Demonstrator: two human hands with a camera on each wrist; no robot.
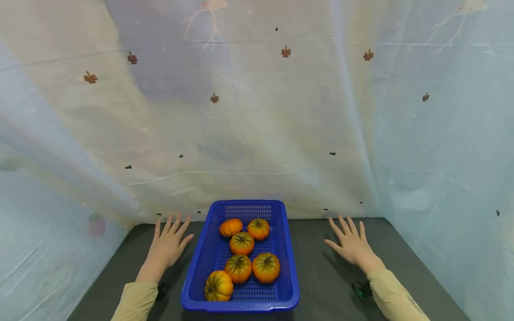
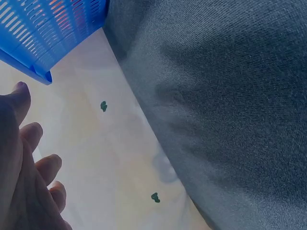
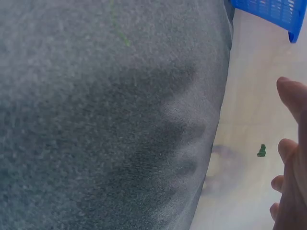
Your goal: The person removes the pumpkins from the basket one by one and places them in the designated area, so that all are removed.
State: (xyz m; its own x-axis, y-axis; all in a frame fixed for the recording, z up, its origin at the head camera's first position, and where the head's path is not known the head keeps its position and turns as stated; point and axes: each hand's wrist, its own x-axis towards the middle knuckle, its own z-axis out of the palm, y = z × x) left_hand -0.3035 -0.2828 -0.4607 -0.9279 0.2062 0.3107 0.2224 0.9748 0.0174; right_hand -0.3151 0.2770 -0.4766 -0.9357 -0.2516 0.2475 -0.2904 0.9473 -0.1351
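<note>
A blue plastic basket (image 1: 292,267) with slotted walls stands in the middle of the table and holds several small orange-green pumpkins (image 1: 266,268). One pumpkin (image 1: 230,227) at the back left is plainer orange and lies tilted. My left hand (image 1: 166,246) is held to the left of the basket, fingers straight and spread, with nothing in it. On the opposite side, my right hand (image 1: 353,245) is likewise spread and holds nothing. Both wrist views show the fingers apart from the basket, whose corner (image 2: 43,38) appears in the left one.
Dark grey cloth (image 1: 317,294) covers the table. Behind it and at both sides hangs a pale curtain (image 1: 257,133) with small leaf prints, meeting the table's back edge just past the fingertips. A dark band with a green patch (image 1: 358,290) is at my right wrist.
</note>
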